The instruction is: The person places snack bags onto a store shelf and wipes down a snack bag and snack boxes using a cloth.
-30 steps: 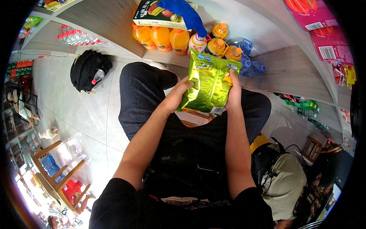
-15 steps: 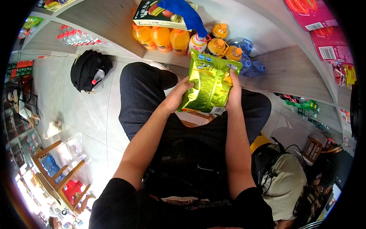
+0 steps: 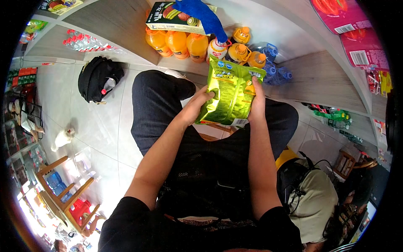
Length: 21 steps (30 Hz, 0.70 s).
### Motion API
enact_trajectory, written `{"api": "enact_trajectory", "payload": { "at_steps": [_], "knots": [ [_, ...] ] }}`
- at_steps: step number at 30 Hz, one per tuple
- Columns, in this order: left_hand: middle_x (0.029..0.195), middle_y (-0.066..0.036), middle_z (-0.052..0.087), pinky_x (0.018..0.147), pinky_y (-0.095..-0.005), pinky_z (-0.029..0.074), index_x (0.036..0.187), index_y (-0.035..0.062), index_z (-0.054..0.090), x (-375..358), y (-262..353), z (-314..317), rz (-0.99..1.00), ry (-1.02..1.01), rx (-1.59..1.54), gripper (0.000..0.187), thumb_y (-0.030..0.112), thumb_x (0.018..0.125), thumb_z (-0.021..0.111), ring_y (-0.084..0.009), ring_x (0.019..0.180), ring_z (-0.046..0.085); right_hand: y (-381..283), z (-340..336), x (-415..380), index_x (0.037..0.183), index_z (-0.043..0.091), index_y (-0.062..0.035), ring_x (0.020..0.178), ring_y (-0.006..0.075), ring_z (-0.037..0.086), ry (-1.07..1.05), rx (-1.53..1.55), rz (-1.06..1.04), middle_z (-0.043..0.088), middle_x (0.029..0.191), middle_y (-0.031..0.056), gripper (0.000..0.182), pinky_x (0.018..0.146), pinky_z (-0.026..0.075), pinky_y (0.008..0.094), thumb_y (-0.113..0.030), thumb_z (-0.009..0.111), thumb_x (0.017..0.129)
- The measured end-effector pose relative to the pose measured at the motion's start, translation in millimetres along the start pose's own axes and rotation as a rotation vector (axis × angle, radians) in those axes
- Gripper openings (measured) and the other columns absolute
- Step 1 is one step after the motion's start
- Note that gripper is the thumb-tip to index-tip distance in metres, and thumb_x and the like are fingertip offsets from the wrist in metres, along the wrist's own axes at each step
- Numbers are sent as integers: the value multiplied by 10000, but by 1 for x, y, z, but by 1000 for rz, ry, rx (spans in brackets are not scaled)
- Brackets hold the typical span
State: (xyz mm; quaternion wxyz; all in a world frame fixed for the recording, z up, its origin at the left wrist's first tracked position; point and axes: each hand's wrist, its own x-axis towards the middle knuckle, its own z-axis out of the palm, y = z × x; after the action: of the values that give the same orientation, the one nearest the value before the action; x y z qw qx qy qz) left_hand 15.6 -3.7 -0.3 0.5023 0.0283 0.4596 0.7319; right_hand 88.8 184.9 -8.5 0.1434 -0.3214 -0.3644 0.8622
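Note:
A shiny green snack bag [image 3: 228,94] with printed back panel and centre seam is held up between my hands above my lap. My left hand [image 3: 195,105] grips its left edge, thumb on the front. On the other edge, my right hand [image 3: 257,101] is closed, its thumb near the upper corner; the fingers behind the bag are hidden. Just beyond the bag stand orange drink bottles [image 3: 197,47], a white bottle [image 3: 217,49] and blue-capped water bottles [image 3: 282,74] on the shelf. A blue cloth [image 3: 205,17] hangs over a food box [image 3: 172,17] there.
A black backpack [image 3: 100,79] with a bottle lies on the floor at left. A small white animal [image 3: 64,137] is near a wooden chair [image 3: 67,195]. Another person [image 3: 315,201] sits at lower right. Pink packages [image 3: 359,46] and green bottles [image 3: 336,119] fill the right shelves.
The white animal at left has shifted slightly up and right. The snack bag and both my hands stay almost in place.

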Motion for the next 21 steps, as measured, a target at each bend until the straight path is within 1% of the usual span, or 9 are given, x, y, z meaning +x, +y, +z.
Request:
{"api": "enact_trajectory", "payload": {
  "at_steps": [1,4,7,10,13,16,21],
  "knots": [
    [1240,-118,545,968,-289,392,1383,-1,369,0,-1,0,7,0,-6,551,292,932,489,-187,1108,537,0,-1,0,1185,521,-16,970,203,615,-1,-4,-1,612,1102,104,406,845,493,322,-329,557,928],
    [1230,-109,550,958,-290,401,1370,6,385,-1,-3,2,25,41,48,558,316,934,543,-179,1107,531,0,1,-1,1184,523,-15,977,201,613,10,11,17,610,1106,104,408,850,490,323,-329,560,927],
    [1222,-106,554,947,-294,416,1352,5,398,-4,4,7,20,55,157,552,293,925,596,-169,1105,525,-5,6,-5,1187,522,-15,985,201,609,-21,-7,7,608,1111,104,415,862,485,324,-332,566,922],
    [1217,-107,557,939,-292,426,1342,4,404,-3,4,7,40,42,202,529,240,918,615,-161,1102,523,-3,4,-3,1187,522,-16,987,200,607,-23,-16,-3,608,1109,101,423,870,480,325,-337,573,917],
    [1214,-109,558,940,-298,428,1345,4,398,-1,3,6,45,21,186,537,225,912,625,-160,1095,527,-3,3,-2,1186,523,-16,982,200,607,-29,-26,9,608,1104,100,427,867,481,324,-340,577,913],
    [1209,-105,563,932,-293,433,1342,3,402,-3,6,8,38,31,182,532,226,912,623,-160,1089,532,-3,5,-3,1186,523,-16,978,202,608,3,-19,6,608,1100,100,424,863,483,324,-338,575,915],
    [1201,-102,568,913,-288,445,1336,3,412,-1,3,7,20,43,161,528,226,908,627,-157,1069,543,-2,3,-3,1193,517,-14,981,202,608,-9,-14,13,606,1105,102,426,861,485,326,-336,570,919]
  ]
}}
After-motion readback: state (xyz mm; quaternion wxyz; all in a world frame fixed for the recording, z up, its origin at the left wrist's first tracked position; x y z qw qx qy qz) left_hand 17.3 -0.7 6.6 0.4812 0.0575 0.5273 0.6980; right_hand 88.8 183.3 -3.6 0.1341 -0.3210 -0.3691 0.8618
